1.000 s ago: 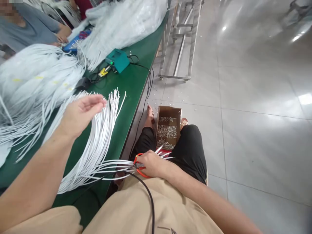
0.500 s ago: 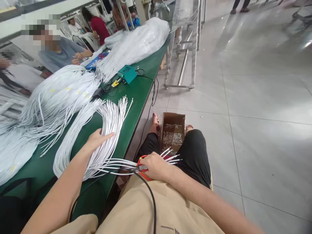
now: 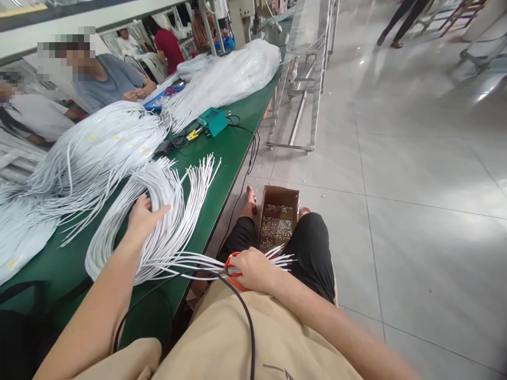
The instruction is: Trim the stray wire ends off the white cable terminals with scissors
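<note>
A thick looped bundle of white cables [image 3: 162,184] lies on the green table. My left hand [image 3: 144,219] is closed around its inner part, the thumb stretched over the top and the other fingers partly hidden among the cables. In front of my lap, my right hand [image 3: 253,269] is closed around several white cables [image 3: 198,261] drawn out from the bundle. Their stripped ends stick out past the hand to the right. The same hand also holds a cutting tool with red-orange handles [image 3: 233,282], probably scissors; its blades are mostly hidden.
An open cardboard box [image 3: 279,224] with small white scraps stands on the floor between my legs. A teal device [image 3: 214,121] with black leads sits on the table [image 3: 233,153], near larger cable bundles [image 3: 103,137]. A metal rack [image 3: 293,116] stands beyond. Co-workers sit across the table.
My left hand has shifted left and slightly up, deeper into the bundle, parting its cables from the outer ones. My right hand keeps its hold on the cables and tool.
</note>
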